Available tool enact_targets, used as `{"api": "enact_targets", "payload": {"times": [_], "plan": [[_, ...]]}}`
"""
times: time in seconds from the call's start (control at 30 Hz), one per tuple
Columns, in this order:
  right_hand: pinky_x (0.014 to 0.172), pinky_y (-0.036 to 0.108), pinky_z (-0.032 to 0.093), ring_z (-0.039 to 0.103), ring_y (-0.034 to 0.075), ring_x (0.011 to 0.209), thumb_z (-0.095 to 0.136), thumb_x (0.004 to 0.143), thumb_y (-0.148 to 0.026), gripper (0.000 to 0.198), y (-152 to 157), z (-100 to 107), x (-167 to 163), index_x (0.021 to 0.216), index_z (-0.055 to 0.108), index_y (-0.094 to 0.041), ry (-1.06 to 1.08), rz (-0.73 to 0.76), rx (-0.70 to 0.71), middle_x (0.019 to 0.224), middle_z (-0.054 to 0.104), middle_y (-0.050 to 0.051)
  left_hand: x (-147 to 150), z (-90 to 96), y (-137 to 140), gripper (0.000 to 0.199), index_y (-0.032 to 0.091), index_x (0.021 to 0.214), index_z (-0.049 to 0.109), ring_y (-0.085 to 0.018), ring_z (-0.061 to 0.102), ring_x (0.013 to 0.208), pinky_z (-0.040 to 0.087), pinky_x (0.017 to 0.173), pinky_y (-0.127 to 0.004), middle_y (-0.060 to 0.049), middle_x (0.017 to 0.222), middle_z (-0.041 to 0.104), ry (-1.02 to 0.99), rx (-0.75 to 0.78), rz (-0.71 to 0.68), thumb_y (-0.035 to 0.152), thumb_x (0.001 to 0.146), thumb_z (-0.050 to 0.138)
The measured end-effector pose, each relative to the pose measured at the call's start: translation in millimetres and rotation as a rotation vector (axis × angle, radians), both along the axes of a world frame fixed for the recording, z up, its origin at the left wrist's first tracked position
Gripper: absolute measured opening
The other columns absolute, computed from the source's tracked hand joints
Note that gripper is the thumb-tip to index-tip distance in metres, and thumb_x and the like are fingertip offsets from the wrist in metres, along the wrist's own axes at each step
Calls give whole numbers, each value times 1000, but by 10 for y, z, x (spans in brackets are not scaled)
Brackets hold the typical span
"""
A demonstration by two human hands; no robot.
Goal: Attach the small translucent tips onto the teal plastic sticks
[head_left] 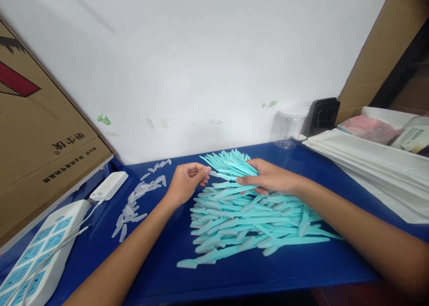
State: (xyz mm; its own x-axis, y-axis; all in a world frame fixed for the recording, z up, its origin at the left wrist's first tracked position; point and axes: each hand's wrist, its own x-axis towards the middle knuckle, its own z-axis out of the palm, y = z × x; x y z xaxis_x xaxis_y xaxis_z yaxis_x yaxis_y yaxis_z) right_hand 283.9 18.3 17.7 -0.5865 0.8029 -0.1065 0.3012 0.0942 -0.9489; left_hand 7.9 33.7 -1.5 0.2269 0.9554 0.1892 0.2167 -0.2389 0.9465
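Observation:
Turquoise eyebrow razors (234, 225) lie in a broad heap on the blue table, many with pale translucent covers over their blades. Behind it is a smaller bunch of razors (224, 160), partly behind my right hand. My right hand (270, 176) is closed round several razors, their blade ends pointing left. My left hand (192, 178) pinches a small translucent blade cap (213, 174) at the end of one of those razors. Whether the cap sits on the blade or is just off it, I cannot tell. Loose translucent caps (137, 198) are scattered left of my left hand.
A white power strip (60, 248) with cables and a white adapter (109, 186) sit at the left, beside a cardboard box (43, 131). A clear jar (290, 129) stands by the wall. White sheets or bags (365, 167) are stacked at the right.

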Motion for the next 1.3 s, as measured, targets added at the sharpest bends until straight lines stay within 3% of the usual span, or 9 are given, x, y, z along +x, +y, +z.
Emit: {"api": "enact_targets", "payload": {"times": [0.27,0.5,0.67,0.83,0.97,1.03,1.13,1.2,1.3], "plan": [[46,24,36,42,11,41,73,86,-47,31,-38,-48,-20,86,55,-21,-71,-22,84,45,46,-9,114,9,-123,36,13,77,74,-12,59,59,48,56,-22,-5,69,72,62,-13,6,49,80,80],[44,23,36,41,11,40,74,86,-48,34,-77,3,-60,78,53,-21,-27,-15,119,44,45,-9,115,32,-161,35,13,74,74,-12,59,60,48,56,-22,-5,68,72,43,-27,-43,47,81,79],[41,22,30,40,9,45,80,81,-49,39,-56,-47,-60,80,53,-21,40,-38,61,54,44,-9,117,16,-147,35,14,74,72,-13,59,58,48,56,-23,-4,67,70,34,-19,-44,47,81,79],[43,22,30,40,10,46,77,82,-57,43,-41,-105,-49,86,54,-21,1,-48,57,57,44,-8,55,40,-97,39,16,80,74,-15,60,61,45,57,-25,-5,72,72,268,87,-77,54,89,68],[44,23,30,39,10,45,72,83,-64,47,-44,-79,-9,91,52,-23,-55,-49,34,54,40,-10,-260,219,37,38,20,81,75,-17,59,64,39,62,-28,-4,71,70,780,353,-125,51,95,59],[44,23,29,36,10,44,70,84,-67,48,-40,-58,12,88,50,-23,-72,-45,39,51,38,-10,-539,306,151,33,20,83,75,-20,61,67,37,63,-29,-6,75,71,981,399,-12,45,96,58],[45,23,26,34,10,43,68,85,-68,49,-30,-40,28,83,46,-24,-82,-40,46,48,39,-10,-991,351,326,16,22,91,77,-21,63,70,38,63,-28,-6,84,73,1153,200,91,26,83,64],[45,24,26,35,10,43,68,85,-67,49,-26,-35,27,83,46,-24,-74,-36,51,47,39,-9,-1217,330,408,24,23,91,78,-22,64,73,41,63,-27,-6,90,73,1176,38,50,20,70,67],[44,24,26,35,10,43,69,85,-66,48,-25,-30,20,83,46,-24,-61,-32,55,47,38,-10,-1374,280,473,32,24,94,79,-24,65,77,43,65,-28,-6,91,71,1165,-27,9,22,63,70]]}}
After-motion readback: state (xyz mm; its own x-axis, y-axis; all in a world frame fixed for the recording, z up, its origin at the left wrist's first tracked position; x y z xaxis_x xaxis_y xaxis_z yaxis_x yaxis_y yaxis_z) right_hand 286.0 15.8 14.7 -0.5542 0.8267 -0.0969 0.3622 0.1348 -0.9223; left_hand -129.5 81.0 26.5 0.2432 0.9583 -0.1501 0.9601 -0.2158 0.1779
